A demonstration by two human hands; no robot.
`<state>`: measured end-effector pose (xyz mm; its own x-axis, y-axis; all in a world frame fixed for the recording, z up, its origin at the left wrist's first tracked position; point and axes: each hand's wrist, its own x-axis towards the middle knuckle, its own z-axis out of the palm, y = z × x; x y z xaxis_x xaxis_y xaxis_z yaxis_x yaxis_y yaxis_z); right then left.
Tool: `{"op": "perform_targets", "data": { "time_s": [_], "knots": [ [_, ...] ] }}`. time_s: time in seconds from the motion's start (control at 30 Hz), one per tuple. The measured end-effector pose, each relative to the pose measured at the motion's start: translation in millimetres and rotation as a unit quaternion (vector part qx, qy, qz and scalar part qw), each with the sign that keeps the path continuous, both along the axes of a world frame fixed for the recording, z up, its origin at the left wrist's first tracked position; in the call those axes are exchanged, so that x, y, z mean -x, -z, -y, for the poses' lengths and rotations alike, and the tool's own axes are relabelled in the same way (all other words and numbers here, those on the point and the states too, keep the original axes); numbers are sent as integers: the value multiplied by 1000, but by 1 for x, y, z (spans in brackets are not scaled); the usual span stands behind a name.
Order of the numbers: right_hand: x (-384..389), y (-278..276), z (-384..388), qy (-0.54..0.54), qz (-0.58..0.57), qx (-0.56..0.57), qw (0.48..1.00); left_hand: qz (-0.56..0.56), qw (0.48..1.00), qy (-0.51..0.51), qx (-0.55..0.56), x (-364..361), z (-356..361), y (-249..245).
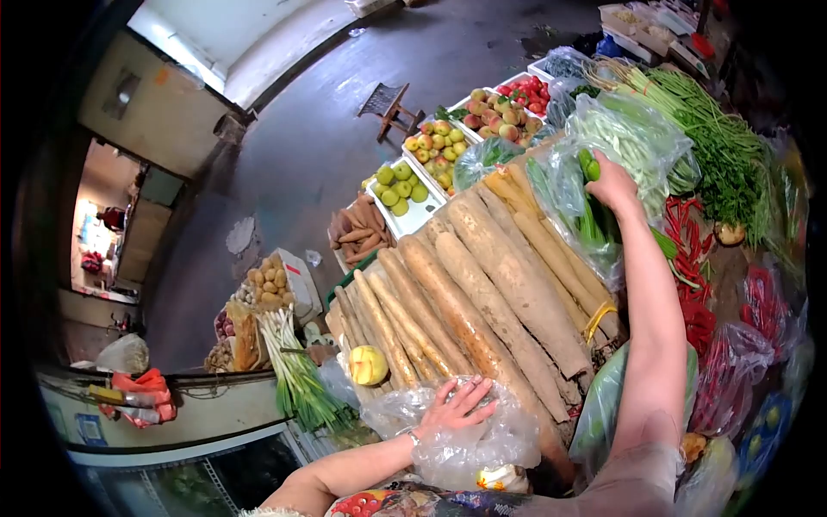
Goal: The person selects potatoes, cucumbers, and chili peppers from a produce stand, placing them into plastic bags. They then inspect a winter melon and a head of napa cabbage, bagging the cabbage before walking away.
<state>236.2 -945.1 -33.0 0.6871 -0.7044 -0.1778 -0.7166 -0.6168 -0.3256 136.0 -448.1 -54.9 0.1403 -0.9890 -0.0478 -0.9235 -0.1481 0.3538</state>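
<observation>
My right hand (613,184) reaches out over a clear plastic bag (556,185) of green vegetables, its fingers closed round a long green vegetable (589,165) that looks like a pepper. More long green pieces (591,226) lie in the bag just below. Nearer me, my left hand (455,407) rests with fingers spread on a crumpled clear plastic bag (388,418). Under and beyond that bag lie long brown roots (444,289), side by side, some seemingly wrapped. A pale yellow-green round item (368,365) sits at their left end.
Boxes of green fruit (400,188), apples (437,142), peaches (504,116) and sweet potatoes (357,228) line the far edge. Spring onions (297,366) and potatoes (269,280) are at left. Red chillies (687,237) and leafy greens (719,151) lie right. A stool (389,108) stands on the floor.
</observation>
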Motion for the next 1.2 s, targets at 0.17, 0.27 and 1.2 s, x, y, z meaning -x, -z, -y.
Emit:
{"op": "perform_targets", "data": {
  "time_s": [0.17, 0.27, 1.2],
  "knots": [
    [21, 47, 43, -55, 150, -46, 986, 2, 996, -21, -85, 1, -2, 12],
    [50, 42, 53, -65, 168, -126, 976, -20, 998, -14, -56, -2, -3, 10],
    [55, 17, -38, -67, -45, 81, 993, -18, 999, -24, -10, -2, -3, 8]
  ]
}}
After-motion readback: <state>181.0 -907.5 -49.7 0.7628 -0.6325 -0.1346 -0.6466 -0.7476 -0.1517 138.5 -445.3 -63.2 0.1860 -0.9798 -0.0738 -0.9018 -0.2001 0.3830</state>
